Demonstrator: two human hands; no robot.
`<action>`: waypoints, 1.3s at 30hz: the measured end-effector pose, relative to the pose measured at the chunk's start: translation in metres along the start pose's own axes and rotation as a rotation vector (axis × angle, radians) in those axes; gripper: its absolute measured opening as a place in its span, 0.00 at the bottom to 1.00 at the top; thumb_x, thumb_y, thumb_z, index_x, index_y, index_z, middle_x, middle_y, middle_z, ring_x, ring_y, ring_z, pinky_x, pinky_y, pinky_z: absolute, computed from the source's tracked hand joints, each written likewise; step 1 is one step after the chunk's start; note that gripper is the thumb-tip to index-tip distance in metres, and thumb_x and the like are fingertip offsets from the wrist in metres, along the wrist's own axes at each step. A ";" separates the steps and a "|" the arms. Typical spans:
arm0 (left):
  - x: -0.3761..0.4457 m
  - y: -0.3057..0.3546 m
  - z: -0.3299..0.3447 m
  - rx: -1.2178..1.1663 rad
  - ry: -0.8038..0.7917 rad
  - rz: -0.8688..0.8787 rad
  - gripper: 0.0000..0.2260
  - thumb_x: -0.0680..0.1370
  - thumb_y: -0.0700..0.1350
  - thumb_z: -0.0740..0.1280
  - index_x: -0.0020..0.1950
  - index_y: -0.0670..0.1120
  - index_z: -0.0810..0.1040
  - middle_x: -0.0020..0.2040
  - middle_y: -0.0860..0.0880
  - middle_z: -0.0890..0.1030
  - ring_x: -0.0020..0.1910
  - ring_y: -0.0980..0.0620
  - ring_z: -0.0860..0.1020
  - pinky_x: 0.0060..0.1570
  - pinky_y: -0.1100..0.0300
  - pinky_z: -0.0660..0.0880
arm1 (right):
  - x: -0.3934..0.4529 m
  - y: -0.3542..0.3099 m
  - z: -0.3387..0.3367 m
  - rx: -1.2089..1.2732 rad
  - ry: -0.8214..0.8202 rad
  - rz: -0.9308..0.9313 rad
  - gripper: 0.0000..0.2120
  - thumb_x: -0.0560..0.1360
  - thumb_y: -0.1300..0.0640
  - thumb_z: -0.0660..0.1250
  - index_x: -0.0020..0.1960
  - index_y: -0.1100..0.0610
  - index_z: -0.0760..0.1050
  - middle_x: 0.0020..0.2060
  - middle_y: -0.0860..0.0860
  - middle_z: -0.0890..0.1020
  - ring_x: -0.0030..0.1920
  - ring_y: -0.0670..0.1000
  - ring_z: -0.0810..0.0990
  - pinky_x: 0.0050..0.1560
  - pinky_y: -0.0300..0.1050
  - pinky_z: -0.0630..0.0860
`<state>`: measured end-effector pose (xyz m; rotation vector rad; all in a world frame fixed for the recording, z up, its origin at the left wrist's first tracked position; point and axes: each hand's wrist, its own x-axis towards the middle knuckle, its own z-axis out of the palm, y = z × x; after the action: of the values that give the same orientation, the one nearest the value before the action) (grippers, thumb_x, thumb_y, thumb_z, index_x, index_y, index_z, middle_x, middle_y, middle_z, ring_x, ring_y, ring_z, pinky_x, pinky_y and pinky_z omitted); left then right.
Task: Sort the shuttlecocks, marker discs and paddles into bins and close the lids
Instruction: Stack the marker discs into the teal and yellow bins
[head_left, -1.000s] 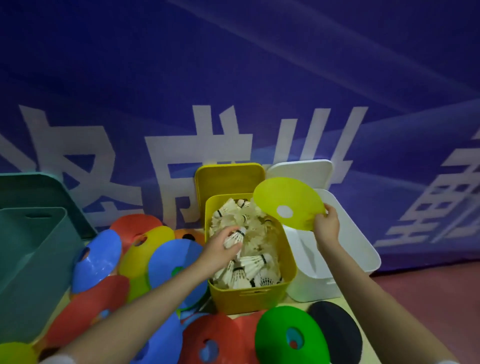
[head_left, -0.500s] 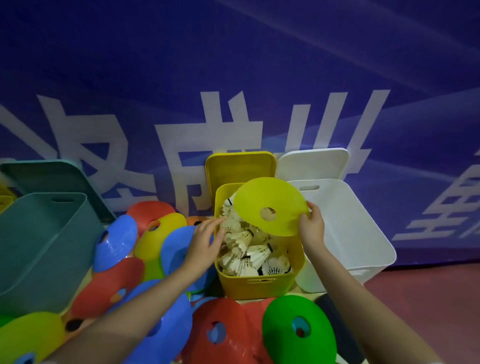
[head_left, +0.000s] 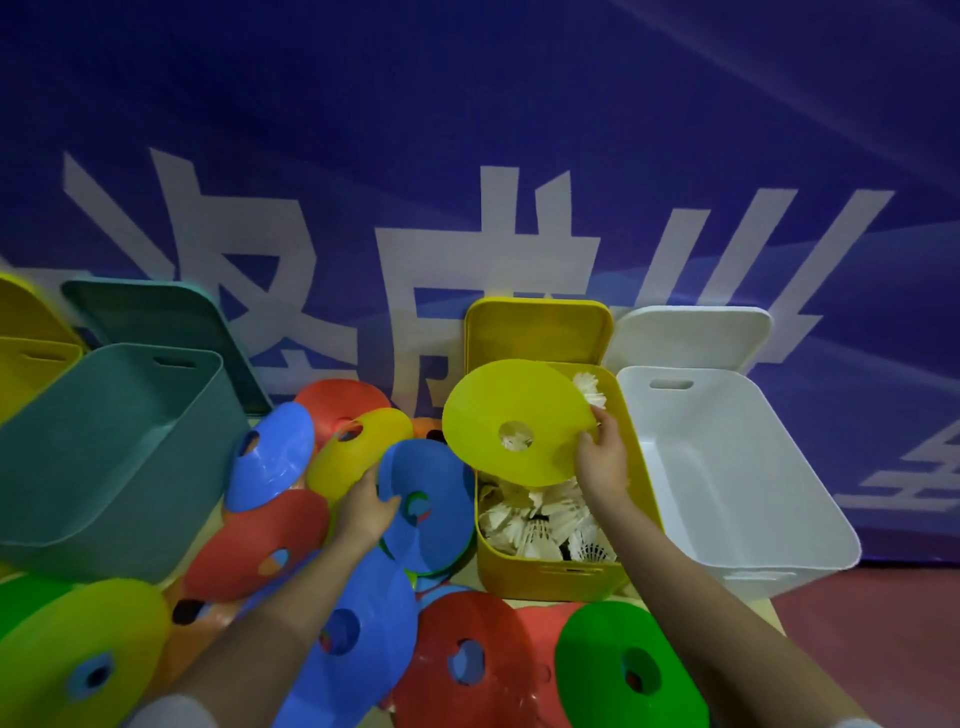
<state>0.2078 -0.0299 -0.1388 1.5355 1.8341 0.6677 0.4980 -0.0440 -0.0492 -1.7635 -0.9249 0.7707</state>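
Left of frame: teal bin (head_left: 104, 447), open, its lid behind. Centre-left: our left hand (head_left: 366, 506) grips the rim of a blue marker disc (head_left: 431, 499) amid the heaped discs. Centre: our right hand (head_left: 602, 460) pinches a yellow marker disc (head_left: 498, 410) over the yellow bin (head_left: 550, 571) of shuttlecocks (head_left: 530, 525). Right: white bin (head_left: 748, 483), open.

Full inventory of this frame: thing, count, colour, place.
yellow bin: 1, centre, open, lid upright behind
shuttlecocks: many, white, inside yellow bin
white bin: 1, right, open, nothing visible inside
teal bin: 1, left, open
second yellow bin: 1, far left, partly cut off
held disc: 1, yellow, above yellow bin
blue disc: 1, at left hand
loose discs: many; red, blue, yellow, green; table foreground
banner: 1, blue, white lettering, behind
left hand: grip on blue disc
right hand: grip on held disc
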 end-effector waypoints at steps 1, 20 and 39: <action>0.002 0.002 0.003 0.019 0.018 0.018 0.22 0.77 0.41 0.66 0.71 0.48 0.70 0.60 0.45 0.79 0.56 0.41 0.77 0.44 0.54 0.73 | -0.001 -0.001 0.000 -0.013 -0.001 0.001 0.21 0.79 0.64 0.55 0.71 0.53 0.66 0.57 0.56 0.77 0.44 0.50 0.75 0.41 0.41 0.73; 0.032 -0.031 -0.203 -0.346 0.508 0.102 0.21 0.78 0.38 0.59 0.72 0.45 0.68 0.68 0.45 0.73 0.66 0.45 0.72 0.64 0.51 0.69 | -0.041 -0.082 0.143 0.096 -0.166 -0.223 0.19 0.77 0.66 0.57 0.67 0.56 0.69 0.56 0.52 0.77 0.56 0.53 0.75 0.57 0.52 0.73; 0.075 -0.262 -0.496 -0.338 0.598 0.114 0.19 0.80 0.35 0.57 0.71 0.43 0.68 0.67 0.45 0.73 0.66 0.46 0.71 0.61 0.52 0.69 | -0.162 -0.171 0.474 -0.273 -0.276 -0.436 0.24 0.75 0.68 0.56 0.70 0.59 0.64 0.51 0.64 0.80 0.48 0.65 0.78 0.42 0.48 0.68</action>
<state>-0.3432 0.0058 -0.0144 1.3013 1.9105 1.5378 -0.0169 0.0768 -0.0326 -1.6160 -1.6003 0.6292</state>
